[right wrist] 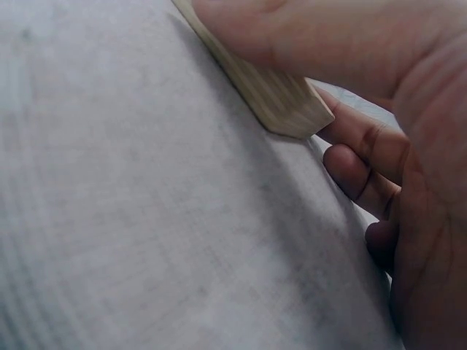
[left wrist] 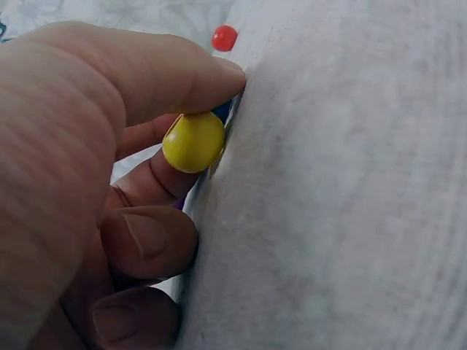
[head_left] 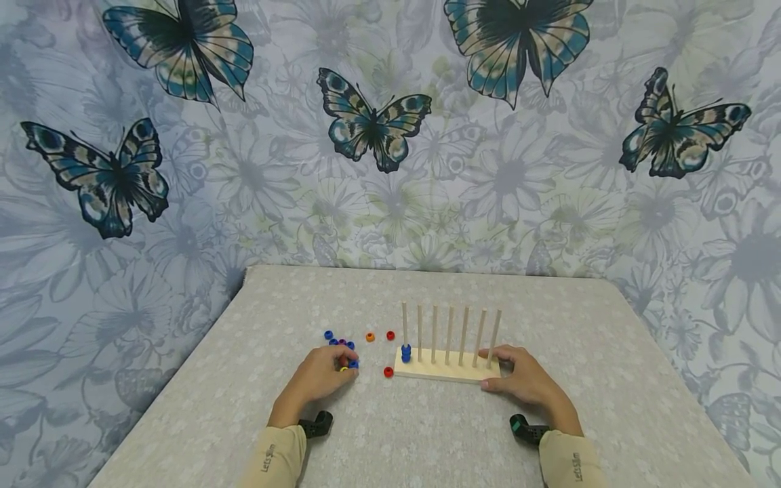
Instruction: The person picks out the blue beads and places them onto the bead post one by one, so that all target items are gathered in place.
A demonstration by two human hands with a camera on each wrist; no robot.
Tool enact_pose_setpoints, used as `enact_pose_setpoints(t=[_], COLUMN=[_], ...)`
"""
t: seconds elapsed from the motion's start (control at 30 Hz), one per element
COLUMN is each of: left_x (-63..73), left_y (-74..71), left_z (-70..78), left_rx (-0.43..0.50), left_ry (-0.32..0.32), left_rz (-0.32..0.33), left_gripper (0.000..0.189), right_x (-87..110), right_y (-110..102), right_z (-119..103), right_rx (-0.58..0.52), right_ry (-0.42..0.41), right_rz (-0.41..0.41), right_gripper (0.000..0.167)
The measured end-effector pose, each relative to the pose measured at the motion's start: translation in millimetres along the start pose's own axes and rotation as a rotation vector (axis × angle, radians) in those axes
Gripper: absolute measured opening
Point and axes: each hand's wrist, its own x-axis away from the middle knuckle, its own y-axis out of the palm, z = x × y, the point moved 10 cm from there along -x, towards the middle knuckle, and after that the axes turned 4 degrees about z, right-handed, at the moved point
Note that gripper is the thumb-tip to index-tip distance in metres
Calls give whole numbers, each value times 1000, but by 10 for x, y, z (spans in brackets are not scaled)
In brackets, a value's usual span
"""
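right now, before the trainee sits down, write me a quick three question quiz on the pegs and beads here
1. How many pegs stand on the wooden base?
2. True or false: the right hand grips one end of the wooden base.
3. In the head view, which colour are the threaded beads: A) red, B) blue or C) orange?

Key: 1. Seven. 2. True. 3. B, blue.

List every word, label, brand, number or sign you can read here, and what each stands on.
"Let's Slim", on the left sleeve; small print, running along the arm.
"Let's Slim", on the right sleeve; likewise small.
Any markings on the black wrist devices are too small to read.
No writing can be made out on the yellow bead or wooden base.
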Motion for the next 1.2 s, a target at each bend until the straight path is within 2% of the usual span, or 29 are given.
enact_pose_setpoints(t=[0.37,0.9,1.2], left_x=[-2,-5,-1], left_y=[0,-15,-123], left_z=[-14,-41,79], left_rx=[8,77,98], left_ry=[7,-9,40], left_rz=[4,6,45], left_gripper=[15,15,19], right_x=[0,3,3], right_y=[18,4,0], right_z=[48,-1,-7], right_rx=[8,-19,-15], right_ry=[33,-11,-9], right_rz=[1,0,1], right_gripper=[65,63,64])
